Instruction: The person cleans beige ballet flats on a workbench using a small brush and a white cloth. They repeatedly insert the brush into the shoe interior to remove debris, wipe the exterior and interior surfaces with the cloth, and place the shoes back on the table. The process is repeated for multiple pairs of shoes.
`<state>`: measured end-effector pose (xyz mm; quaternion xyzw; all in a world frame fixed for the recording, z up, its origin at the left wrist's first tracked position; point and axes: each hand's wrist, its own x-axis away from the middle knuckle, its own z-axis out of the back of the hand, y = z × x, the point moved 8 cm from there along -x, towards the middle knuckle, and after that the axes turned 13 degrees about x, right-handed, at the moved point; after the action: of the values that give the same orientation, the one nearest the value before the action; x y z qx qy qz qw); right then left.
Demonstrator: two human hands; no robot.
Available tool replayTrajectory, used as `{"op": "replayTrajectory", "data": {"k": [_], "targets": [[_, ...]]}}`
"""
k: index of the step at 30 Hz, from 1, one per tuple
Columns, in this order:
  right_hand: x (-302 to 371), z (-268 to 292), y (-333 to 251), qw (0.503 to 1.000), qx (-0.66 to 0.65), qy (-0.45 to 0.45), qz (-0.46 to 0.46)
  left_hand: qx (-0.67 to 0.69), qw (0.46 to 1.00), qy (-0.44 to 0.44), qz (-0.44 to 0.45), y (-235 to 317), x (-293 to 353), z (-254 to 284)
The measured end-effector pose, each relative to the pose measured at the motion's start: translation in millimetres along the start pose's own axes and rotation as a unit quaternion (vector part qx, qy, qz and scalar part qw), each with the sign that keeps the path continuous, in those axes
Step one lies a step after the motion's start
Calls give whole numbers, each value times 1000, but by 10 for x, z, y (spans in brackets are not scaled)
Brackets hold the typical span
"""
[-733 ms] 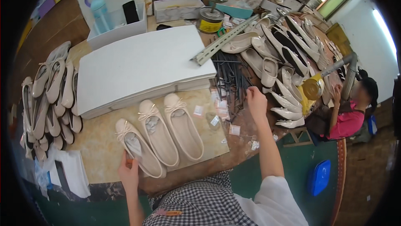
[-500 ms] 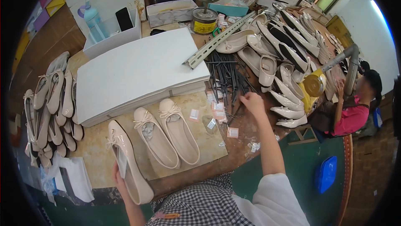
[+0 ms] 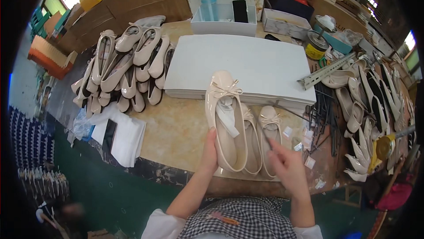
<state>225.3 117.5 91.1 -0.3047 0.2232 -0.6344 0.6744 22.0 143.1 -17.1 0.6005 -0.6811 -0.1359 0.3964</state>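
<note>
My left hand (image 3: 211, 153) grips a beige patent ballet flat (image 3: 240, 144) by its side, toe pointing away. The shoe has a small bow, and white crumpled paper (image 3: 228, 114) lies inside it. My right hand (image 3: 286, 168) is closed on a thin dark rod (image 3: 266, 136), which reaches up beside the held shoe. Behind and right of that shoe, two more beige flats rest on the bench, one partly covered by it; the right-hand flat (image 3: 269, 119) lies under my right fingers. More dark rods (image 3: 324, 106) lie in a loose pile to the right.
A stack of white sheets (image 3: 234, 58) fills the middle back. Beige flats are heaped at left (image 3: 128, 62) and right (image 3: 375, 89). A metal angle bar (image 3: 327, 71), a tin (image 3: 316, 47), a tray (image 3: 223, 28) with a bottle and phone, and white cloth (image 3: 128, 142) lie about.
My view has turned left. The left hand has brought its shoe up in front of the other two flats. My right hand has come from the rod pile to the shoes with a rod.
</note>
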Motion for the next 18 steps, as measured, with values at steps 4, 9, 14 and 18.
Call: {"op": "replayTrajectory", "data": {"k": [4,9,14,18], "targets": [[-137,-284,-332,991,-113,-74,16,-42,998,-14,-48,-35,-64,159],[-276,-328,-448,995,-82,-29,50,-76,993,-26,-90,63,5,145],[-197,-399,-817,971,36,152,179,-95,987,-20,-126,-107,109,293],[-185,-730,-731,960,138,143,197,-112,983,-9,-148,-244,142,333]]}}
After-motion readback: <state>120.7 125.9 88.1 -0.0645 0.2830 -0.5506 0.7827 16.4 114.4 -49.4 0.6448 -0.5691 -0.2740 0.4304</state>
